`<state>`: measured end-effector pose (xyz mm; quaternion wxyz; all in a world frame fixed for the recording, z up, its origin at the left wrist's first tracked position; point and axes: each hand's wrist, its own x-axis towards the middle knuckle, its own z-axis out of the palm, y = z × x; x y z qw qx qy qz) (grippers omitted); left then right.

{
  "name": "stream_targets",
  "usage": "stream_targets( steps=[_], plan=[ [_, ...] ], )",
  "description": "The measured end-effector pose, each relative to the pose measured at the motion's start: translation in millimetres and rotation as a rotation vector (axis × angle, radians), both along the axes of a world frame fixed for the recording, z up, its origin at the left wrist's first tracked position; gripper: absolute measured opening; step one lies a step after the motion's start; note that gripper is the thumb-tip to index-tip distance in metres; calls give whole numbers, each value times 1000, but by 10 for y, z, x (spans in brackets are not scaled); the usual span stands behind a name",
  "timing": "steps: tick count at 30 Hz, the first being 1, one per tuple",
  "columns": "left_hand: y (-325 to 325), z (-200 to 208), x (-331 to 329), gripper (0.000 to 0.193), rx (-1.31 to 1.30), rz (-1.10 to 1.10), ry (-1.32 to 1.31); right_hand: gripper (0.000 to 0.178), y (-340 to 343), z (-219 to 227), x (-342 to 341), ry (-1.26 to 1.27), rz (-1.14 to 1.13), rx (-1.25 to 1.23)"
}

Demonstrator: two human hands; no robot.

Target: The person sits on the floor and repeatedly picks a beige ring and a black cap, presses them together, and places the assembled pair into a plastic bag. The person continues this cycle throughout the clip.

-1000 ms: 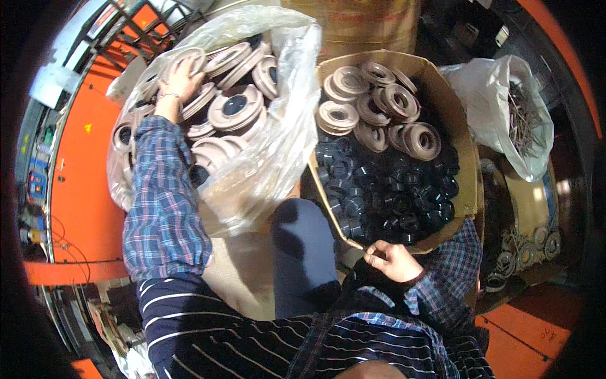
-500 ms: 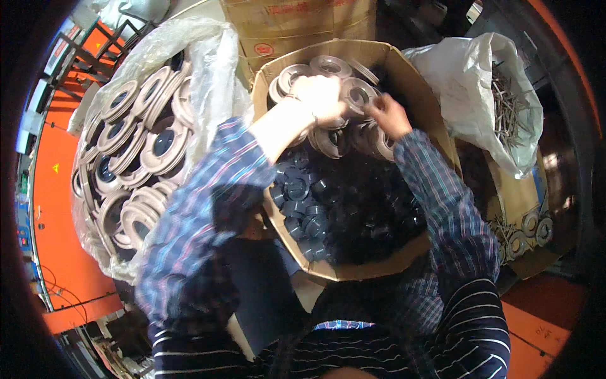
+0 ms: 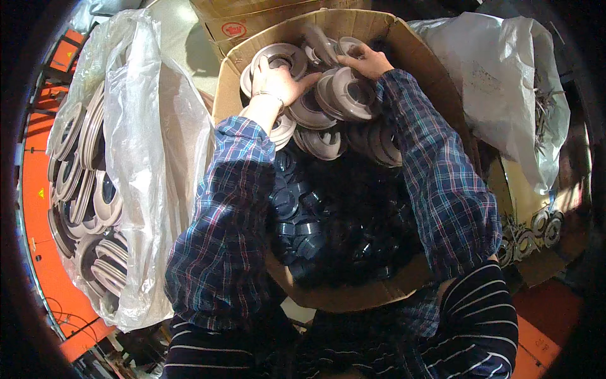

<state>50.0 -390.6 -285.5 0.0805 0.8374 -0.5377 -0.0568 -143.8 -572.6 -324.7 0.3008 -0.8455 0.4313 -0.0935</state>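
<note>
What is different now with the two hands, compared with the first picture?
The left hand moved right, from the plastic bag onto a pale ring in the cardboard box. The right hand moved forward from the box's near rim to a tilted, blurred ring; whether it grips it is unclear. Black parts remain in the box, and the white sack at its right.

We're looking steeply down through left head-worn fisheye, from near side of cardboard box [image 3: 353,298], facing across it; we're viewing closely, box filling middle, dark rim curving outside box.
</note>
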Motion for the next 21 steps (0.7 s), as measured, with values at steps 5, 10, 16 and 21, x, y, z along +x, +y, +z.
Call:
stream_targets(
  steps=[5, 10, 16, 21],
  plan=[
    [380, 41, -359, 81, -179, -175, -106, 68, 446, -218, -441, 411, 293, -187],
    [842, 149, -1020, 82, 84, -422, 49, 41, 1296, -220, -961, 321, 621, -489],
    [1367, 306, -1235, 87, 303, -495, -49, 46, 1947, 473, -1496, 627, 542, -146],
    [1741, 387, -1285, 78, 309, -466, 67, 40, 2317, 1110, -2184, 253, 232, -132]
  ],
)
